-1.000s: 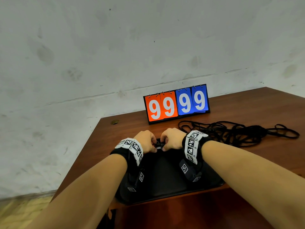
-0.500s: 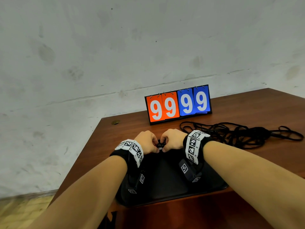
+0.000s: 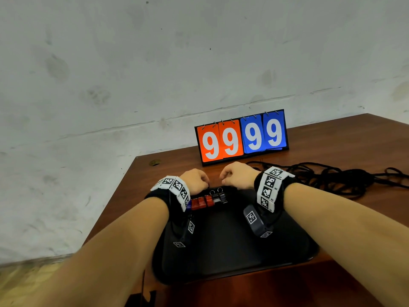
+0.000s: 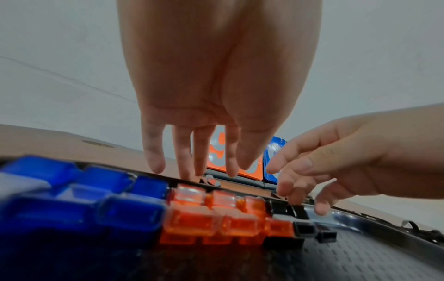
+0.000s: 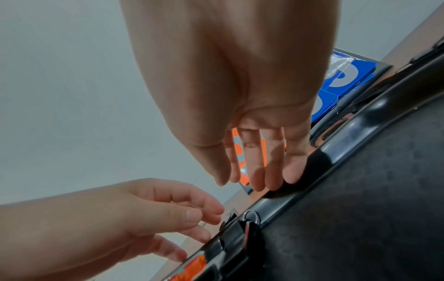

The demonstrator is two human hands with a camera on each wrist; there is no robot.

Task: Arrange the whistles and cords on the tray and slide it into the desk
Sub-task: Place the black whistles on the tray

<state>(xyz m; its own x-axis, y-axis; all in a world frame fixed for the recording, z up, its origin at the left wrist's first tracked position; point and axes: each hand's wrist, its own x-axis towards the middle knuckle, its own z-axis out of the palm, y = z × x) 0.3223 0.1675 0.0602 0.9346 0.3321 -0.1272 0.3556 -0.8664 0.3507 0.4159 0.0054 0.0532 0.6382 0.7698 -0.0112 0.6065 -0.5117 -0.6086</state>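
Note:
A black tray (image 3: pixel 221 244) lies at the desk's front edge. Along its far rim stands a tight row of whistles: blue ones (image 4: pixel 115 207), orange ones (image 3: pixel 201 202) and black ones (image 3: pixel 220 198) with metal rings. My left hand (image 3: pixel 204 185) hovers just past the rim above the row, fingers hanging loosely and holding nothing. My right hand (image 3: pixel 223 179) hovers beside it, a small gap between them, its fingers relaxed and its outer fingertips (image 5: pixel 293 175) close to the tray's rim. The black cords (image 3: pixel 332 178) lie in a tangle on the desk to the right, off the tray.
A flip scoreboard (image 3: pixel 241 136) showing 99 in orange and 99 in blue stands behind my hands. The brown desk (image 3: pixel 354 140) ends at the left near a small round fitting (image 3: pixel 155 162). A grey wall rises behind it.
My hands were pressed together over the whistles at the tray's far edge. They have lifted and parted, and the row of whistles now shows between my wrists.

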